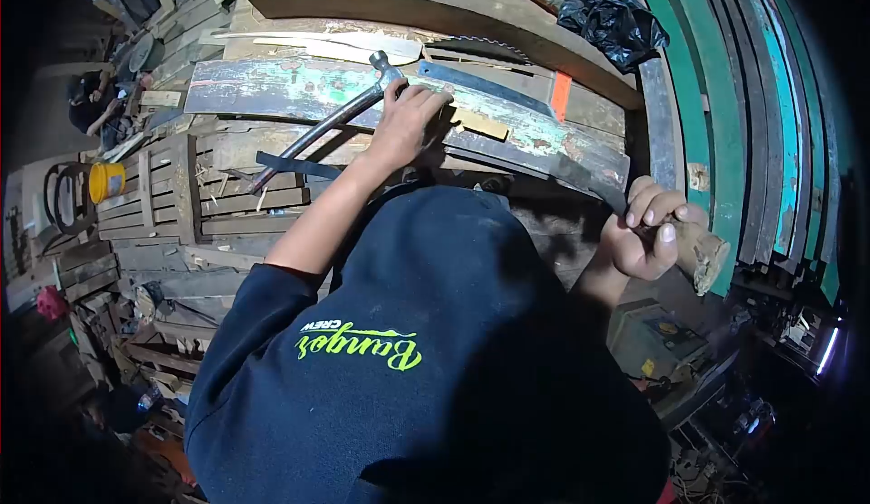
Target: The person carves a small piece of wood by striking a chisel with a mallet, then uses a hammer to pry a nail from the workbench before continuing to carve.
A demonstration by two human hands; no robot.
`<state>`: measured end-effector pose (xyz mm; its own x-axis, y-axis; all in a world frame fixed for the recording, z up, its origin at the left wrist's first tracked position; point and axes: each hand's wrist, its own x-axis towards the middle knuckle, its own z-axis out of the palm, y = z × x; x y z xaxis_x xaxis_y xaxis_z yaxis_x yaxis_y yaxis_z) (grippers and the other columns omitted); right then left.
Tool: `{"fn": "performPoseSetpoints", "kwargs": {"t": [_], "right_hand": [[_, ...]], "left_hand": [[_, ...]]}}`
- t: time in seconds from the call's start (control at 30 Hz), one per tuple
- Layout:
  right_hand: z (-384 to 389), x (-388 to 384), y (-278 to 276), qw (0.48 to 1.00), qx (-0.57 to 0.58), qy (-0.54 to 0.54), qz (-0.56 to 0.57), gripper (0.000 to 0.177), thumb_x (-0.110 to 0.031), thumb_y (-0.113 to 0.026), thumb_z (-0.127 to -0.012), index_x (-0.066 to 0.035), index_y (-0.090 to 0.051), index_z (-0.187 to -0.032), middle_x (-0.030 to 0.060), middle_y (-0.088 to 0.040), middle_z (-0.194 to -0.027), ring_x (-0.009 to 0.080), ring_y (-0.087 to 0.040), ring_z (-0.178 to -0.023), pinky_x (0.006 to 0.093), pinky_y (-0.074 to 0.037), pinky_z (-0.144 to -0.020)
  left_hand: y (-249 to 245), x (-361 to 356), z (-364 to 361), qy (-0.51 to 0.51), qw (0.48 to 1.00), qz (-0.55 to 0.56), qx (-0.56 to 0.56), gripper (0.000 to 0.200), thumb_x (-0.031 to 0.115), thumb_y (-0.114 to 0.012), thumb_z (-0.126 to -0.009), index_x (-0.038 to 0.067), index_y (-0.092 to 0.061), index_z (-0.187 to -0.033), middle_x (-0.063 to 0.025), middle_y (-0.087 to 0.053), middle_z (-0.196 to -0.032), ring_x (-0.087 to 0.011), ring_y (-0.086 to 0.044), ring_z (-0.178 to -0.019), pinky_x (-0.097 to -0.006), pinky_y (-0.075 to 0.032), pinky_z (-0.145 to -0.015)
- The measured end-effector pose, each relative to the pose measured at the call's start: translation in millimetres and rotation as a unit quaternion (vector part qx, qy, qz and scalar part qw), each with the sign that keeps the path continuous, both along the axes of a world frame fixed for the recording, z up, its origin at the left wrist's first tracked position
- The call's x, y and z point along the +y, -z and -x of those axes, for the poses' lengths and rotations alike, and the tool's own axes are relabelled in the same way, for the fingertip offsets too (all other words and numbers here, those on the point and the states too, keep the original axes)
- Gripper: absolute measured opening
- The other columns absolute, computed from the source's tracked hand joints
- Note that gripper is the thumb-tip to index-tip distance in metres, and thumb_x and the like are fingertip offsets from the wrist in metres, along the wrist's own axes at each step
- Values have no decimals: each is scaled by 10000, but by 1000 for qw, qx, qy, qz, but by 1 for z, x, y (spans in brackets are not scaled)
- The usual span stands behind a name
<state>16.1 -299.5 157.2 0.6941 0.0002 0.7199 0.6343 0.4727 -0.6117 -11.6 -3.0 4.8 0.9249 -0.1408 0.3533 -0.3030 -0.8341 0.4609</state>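
My left hand (408,121) rests on a worn plank (263,87) with patchy green paint, its fingers bent and spread a little. Its thumb is hidden. A claw hammer (340,116) lies slantwise right by these fingers, its head on the plank. A small pale wood block (482,125) sits just right of the hand. Beyond it lies a try square with a dark blade (489,89) and an orange stock (561,96). My right hand (645,232) is closed around a tool with a dark flat blade (609,196) and a thick wooden handle (709,257), over the plank's right end.
A thick beam (435,16) runs behind the plank, with a black plastic bag (613,22) at its right. Green boards (725,132) stand along the right. Slatted wood, a yellow bucket (107,182) and another person (89,101) are at the left. A greenish box (662,339) sits lower right.
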Motion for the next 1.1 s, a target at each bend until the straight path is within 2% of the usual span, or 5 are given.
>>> {"fn": "performPoseSetpoints", "kwargs": {"t": [0.4, 0.47, 0.6, 0.67, 1.1], "right_hand": [[11, 18, 1, 1000, 2, 4, 14, 276, -120, -478, -867, -62, -479, -1136, 77, -501, -748, 148, -457, -533, 340, -371, -571], [6, 33, 8, 995, 69, -62, -42, 315, -95, -529, -841, -91, -433, -1141, 65, -474, -716, 149, -417, -508, 310, -378, -557], [-21, 80, 29, 980, 177, -93, -19, 258, -59, -524, -845, -81, -440, -1088, 51, -463, -690, 115, -389, -509, 248, -350, -477], [-28, 94, 28, 985, 145, -89, 25, 231, -96, -531, -853, -75, -443, -1066, 61, -445, -690, 118, -361, -484, 275, -367, -490], [-42, 119, 48, 975, 193, -92, 57, 232, -43, -546, -827, -60, -449, -1037, 78, -456, -668, 116, -370, -508, 247, -361, -464]], "left_hand": [[-5, 2, 0, 11, 1000, 20, -9, 454, 136, -745, -772, 107, -604, -1203, -81, -651, -1029, -269, -579, -1077, -541, -290, -1078], [-5, 3, 1, 17, 1000, 15, -7, 432, 143, -753, -765, 125, -623, -1176, -70, -653, -1027, -260, -582, -1071, -537, -294, -1077], [-2, 3, 3, 16, 1000, -10, -6, 335, 164, -766, -752, 153, -673, -1074, -35, -660, -1019, -227, -587, -1052, -519, -294, -1086], [-1, 4, 2, 11, 1000, -10, -8, 313, 171, -769, -748, 155, -684, -1049, -26, -662, -1017, -218, -587, -1047, -514, -292, -1090], [0, 5, 1, 12, 1000, 16, -2, 268, 212, -751, -776, 149, -713, -1034, -19, -668, -993, -209, -584, -1040, -491, -282, -1092]]}}
